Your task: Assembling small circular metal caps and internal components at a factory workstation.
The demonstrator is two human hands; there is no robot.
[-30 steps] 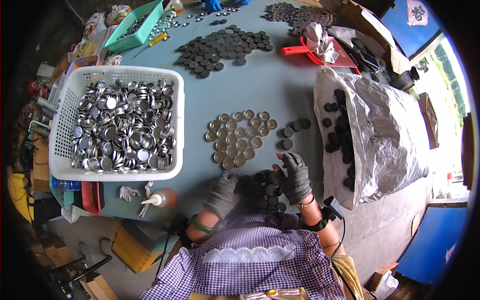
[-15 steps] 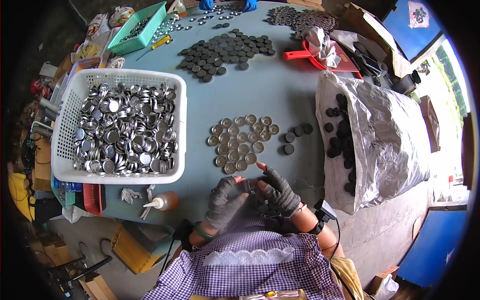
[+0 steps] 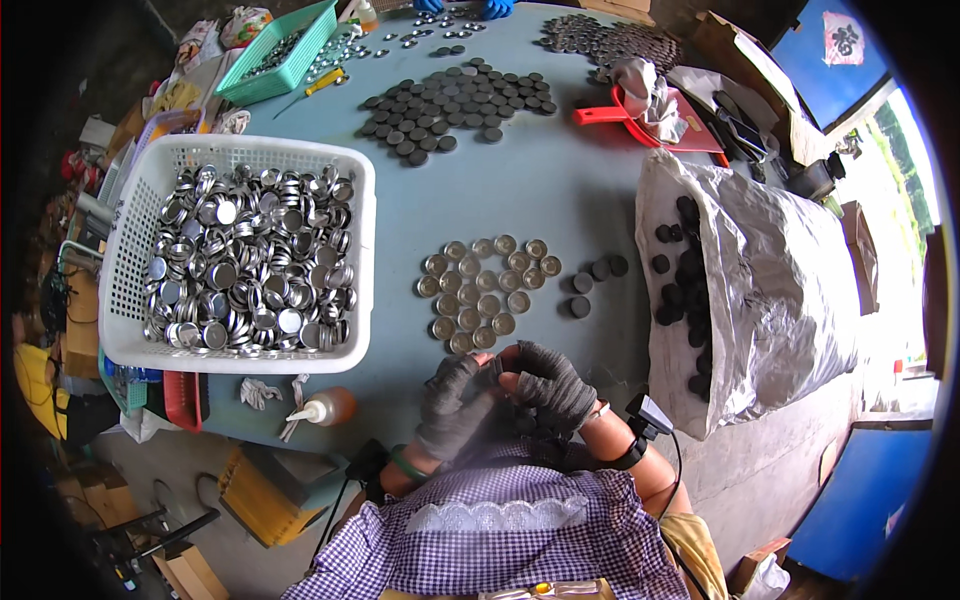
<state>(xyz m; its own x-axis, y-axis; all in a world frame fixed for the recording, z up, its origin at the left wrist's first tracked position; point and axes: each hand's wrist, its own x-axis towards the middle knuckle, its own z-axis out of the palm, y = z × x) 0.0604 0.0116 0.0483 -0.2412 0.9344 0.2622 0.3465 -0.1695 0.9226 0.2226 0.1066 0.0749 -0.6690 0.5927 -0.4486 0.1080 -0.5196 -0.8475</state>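
Round silver-gold metal caps (image 3: 483,293) in a flat cluster; gloved hands (image 3: 505,392) just beside

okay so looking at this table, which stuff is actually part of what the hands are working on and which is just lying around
In use: left hand and right hand, gloved, meeting by the metal caps; black discs; white basket of caps; sack of discs.

Lying about: red dustpan, green tray, glue bottle.

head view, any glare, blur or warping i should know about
Head view: strong fisheye bend, black corners; daylight blows out the right edge; glints on the metal caps in the white basket; left hand and right hand slightly soft; table evenly lit, sharp.
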